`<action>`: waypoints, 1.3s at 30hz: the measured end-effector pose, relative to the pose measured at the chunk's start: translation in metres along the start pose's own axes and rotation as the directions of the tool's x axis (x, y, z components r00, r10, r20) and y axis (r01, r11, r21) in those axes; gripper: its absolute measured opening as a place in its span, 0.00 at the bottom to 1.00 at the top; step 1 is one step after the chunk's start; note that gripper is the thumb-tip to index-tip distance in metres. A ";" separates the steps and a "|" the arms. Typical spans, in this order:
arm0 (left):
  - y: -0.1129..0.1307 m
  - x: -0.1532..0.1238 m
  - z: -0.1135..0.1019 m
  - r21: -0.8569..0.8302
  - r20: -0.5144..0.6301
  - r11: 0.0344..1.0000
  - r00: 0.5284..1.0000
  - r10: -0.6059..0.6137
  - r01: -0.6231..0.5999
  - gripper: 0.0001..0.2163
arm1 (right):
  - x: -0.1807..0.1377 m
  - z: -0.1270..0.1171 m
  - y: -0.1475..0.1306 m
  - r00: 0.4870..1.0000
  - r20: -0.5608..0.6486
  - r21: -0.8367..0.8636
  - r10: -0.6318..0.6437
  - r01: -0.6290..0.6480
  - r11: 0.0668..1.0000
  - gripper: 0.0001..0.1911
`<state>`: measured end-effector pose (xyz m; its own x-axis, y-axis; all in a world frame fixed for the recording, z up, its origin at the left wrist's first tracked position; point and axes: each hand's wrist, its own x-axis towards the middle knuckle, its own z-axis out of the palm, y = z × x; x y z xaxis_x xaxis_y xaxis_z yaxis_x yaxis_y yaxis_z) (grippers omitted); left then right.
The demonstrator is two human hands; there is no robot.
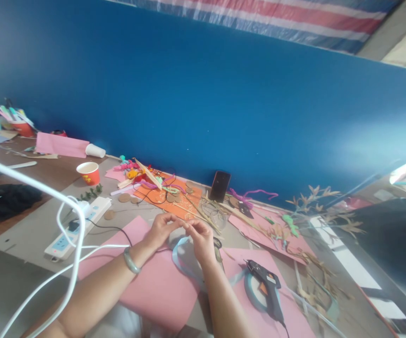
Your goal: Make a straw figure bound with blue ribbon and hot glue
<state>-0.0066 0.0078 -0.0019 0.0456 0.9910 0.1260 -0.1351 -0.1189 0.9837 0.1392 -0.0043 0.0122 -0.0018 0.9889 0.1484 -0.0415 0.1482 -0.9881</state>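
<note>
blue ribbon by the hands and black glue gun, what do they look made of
Blue ribbon: probably thin fabric, perhaps satin; looks smooth, curving in a loose loop. Black glue gun: likely plastic, fairly matte, with a rigid-looking body.

Pale blue ribbon (175, 257) is rising in a loose curve to my pinching fingers (199, 228); exact grip point too small to tell. Other way, it's passing behind my right forearm (220, 295) to its roll (247, 287), lying partly under the glue gun (269, 282).
</note>
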 end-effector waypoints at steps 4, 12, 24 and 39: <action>-0.003 0.000 0.002 -0.180 0.074 0.973 0.989 -0.131 0.142 0.10 | 0.000 -0.002 -0.011 0.994 0.090 0.021 0.056 -0.058 0.998 0.12; -0.002 0.000 0.008 -0.349 0.235 0.881 0.940 -0.248 0.320 0.12 | 0.002 -0.001 0.002 0.977 0.207 0.117 0.052 -0.078 0.990 0.14; 0.002 0.003 0.002 -0.382 0.289 0.883 0.943 -0.164 0.271 0.13 | 0.003 -0.001 0.006 0.971 0.239 0.276 0.021 -0.089 0.957 0.11; 0.016 0.003 -0.005 -0.072 0.109 0.997 0.993 -0.032 0.040 0.12 | 0.006 -0.004 0.009 0.992 0.112 0.077 0.055 -0.064 0.995 0.12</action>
<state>-0.0137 0.0094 0.0136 0.1578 0.9816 0.1078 -0.2043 -0.0743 0.9761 0.1429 0.0032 0.0040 -0.1158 0.9885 0.0976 -0.1183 0.0838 -0.9894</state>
